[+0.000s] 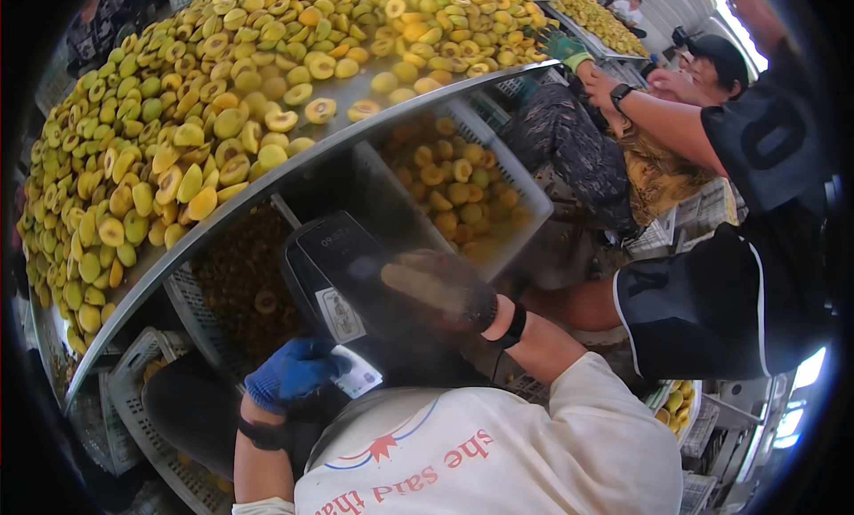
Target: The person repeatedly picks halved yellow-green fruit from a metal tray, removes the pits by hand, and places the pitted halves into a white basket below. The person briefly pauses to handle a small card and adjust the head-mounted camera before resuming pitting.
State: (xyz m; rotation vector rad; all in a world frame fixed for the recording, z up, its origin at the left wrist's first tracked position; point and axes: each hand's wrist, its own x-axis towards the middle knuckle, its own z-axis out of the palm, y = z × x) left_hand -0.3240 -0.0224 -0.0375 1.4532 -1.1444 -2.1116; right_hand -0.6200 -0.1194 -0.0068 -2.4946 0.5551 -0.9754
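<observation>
Below, at far left, a pale slatted crate [142, 435] sits beside the wearer's dark-trousered knee [182, 404]. Above it sweeps the metal rim of a desk [296, 165], climbing from lower left to upper right, with halved yellow-green fruit [222, 115] heaped close to its edge. Under that rim, a second crate [197, 309] holds small brownish pieces. The blue-gloved left hand [298, 373] has its fingers bent and closed on a pale card [358, 373], which juts to the right, just below a black device [334, 257] bearing a white sticker [339, 314]. At the device's right side, the gloved right hand [440, 288] stretches its blurred fingers leftward, nearly straight; whether they touch or hold anything cannot be told. Beyond, a white crate [498, 146] of fruit halves projects from beneath the rim, leaving a gap between its right edge and a co-worker in dark shorts [703, 301].
</observation>
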